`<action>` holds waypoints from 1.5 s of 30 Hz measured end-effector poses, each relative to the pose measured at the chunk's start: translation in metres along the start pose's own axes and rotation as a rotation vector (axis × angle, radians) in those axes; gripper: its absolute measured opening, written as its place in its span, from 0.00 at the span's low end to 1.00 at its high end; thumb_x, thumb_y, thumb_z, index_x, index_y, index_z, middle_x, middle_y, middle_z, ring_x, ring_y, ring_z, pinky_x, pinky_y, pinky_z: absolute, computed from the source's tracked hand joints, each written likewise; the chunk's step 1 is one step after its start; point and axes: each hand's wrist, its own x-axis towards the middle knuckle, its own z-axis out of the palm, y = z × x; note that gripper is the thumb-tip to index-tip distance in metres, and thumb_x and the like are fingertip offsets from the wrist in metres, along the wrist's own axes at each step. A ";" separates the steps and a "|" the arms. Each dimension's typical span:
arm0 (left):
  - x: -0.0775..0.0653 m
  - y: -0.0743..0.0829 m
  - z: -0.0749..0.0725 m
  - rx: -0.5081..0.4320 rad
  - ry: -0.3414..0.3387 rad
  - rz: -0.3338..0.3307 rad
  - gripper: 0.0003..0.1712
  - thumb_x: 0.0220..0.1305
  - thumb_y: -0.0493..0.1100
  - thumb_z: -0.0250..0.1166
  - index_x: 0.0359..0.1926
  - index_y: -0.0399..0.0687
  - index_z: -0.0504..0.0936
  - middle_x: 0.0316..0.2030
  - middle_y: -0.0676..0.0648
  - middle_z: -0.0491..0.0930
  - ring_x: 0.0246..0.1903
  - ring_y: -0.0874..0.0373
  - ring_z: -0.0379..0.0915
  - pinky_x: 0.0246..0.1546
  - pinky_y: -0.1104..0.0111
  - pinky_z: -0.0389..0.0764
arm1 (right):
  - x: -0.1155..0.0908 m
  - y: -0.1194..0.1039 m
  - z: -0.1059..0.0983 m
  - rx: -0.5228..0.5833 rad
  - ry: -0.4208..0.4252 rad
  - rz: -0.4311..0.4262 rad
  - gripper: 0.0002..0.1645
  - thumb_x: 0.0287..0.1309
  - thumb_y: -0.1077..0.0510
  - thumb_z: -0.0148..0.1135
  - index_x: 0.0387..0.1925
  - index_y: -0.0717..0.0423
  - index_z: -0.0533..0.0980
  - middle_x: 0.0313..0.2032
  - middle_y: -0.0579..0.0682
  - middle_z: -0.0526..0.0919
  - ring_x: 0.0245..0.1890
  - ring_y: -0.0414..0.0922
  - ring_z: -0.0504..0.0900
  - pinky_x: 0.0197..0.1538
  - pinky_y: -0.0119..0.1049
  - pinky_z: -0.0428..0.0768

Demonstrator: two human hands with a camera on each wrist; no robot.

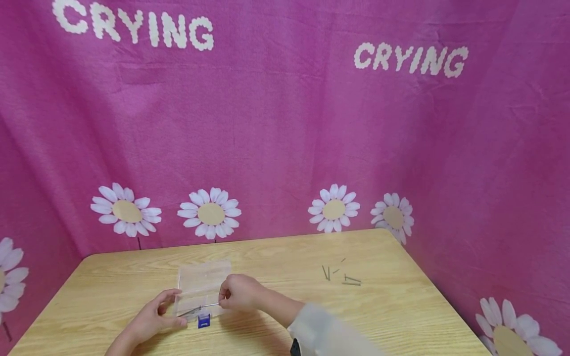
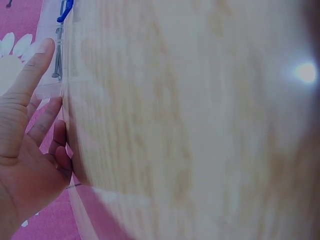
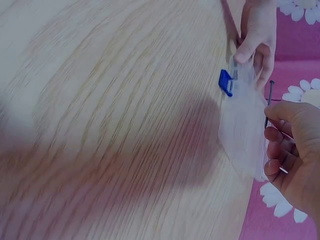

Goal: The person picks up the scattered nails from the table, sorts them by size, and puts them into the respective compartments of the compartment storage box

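My right hand (image 1: 240,292), low and just left of centre in the head view, pinches one nail (image 3: 269,102) between thumb and fingertips, the other fingers curled in loosely. I hold it by the shank, seemingly so that the headed end sticks out leftward over the clear box (image 1: 205,277); whether it touches anything inside, I cannot tell. That box sits on the desk (image 1: 392,296) at the lower left of the frame, its lid apparently laid back away from me, which would leave the hollow free to reach from above. My left hand (image 1: 151,319) is spread in a wide curve round the box's left end, thumb along the near side and forefinger at the far side, a light hold that I judge is there to keep so slight a thing from sliding. The blue latch (image 1: 204,320) hangs at the near edge, towards the bottom of the frame, clear of my thumb. A few nails lie aslant inside near my left thumb, side by side, probably because their length suits that narrow space. The loose nails (image 1: 352,280), right of centre, lie scattered at odd angles, well apart from both hands.
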 end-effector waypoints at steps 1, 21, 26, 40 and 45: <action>0.000 0.000 0.000 -0.001 0.000 -0.001 0.44 0.44 0.45 0.76 0.62 0.42 0.65 0.58 0.31 0.69 0.53 0.43 0.69 0.53 0.52 0.69 | 0.002 -0.002 0.001 -0.010 0.006 -0.003 0.04 0.50 0.57 0.63 0.23 0.48 0.81 0.19 0.34 0.71 0.22 0.28 0.65 0.28 0.17 0.64; 0.000 -0.001 0.000 -0.057 -0.010 0.027 0.43 0.45 0.43 0.75 0.61 0.39 0.64 0.56 0.31 0.71 0.46 0.52 0.71 0.43 0.68 0.71 | 0.026 -0.040 0.026 -0.003 0.004 0.150 0.06 0.53 0.53 0.63 0.23 0.44 0.81 0.17 0.34 0.72 0.21 0.30 0.67 0.25 0.21 0.64; 0.001 -0.001 0.000 -0.036 -0.007 0.013 0.43 0.45 0.44 0.75 0.61 0.40 0.65 0.57 0.31 0.70 0.52 0.44 0.68 0.49 0.57 0.70 | 0.026 -0.041 0.032 -0.008 0.001 0.194 0.07 0.54 0.52 0.62 0.22 0.43 0.80 0.16 0.34 0.72 0.20 0.30 0.67 0.25 0.22 0.64; 0.000 -0.001 0.000 -0.040 0.001 0.013 0.43 0.45 0.44 0.75 0.61 0.41 0.65 0.57 0.30 0.70 0.52 0.45 0.70 0.48 0.61 0.71 | 0.028 -0.038 0.042 0.011 0.051 0.202 0.06 0.51 0.53 0.63 0.21 0.44 0.81 0.16 0.34 0.73 0.20 0.30 0.67 0.26 0.21 0.64; -0.001 0.002 0.000 -0.025 0.004 0.013 0.43 0.45 0.45 0.75 0.61 0.41 0.65 0.58 0.29 0.69 0.55 0.41 0.67 0.51 0.56 0.71 | 0.030 -0.039 0.044 -0.008 0.070 0.190 0.06 0.51 0.53 0.64 0.21 0.43 0.81 0.17 0.33 0.74 0.21 0.29 0.67 0.27 0.20 0.65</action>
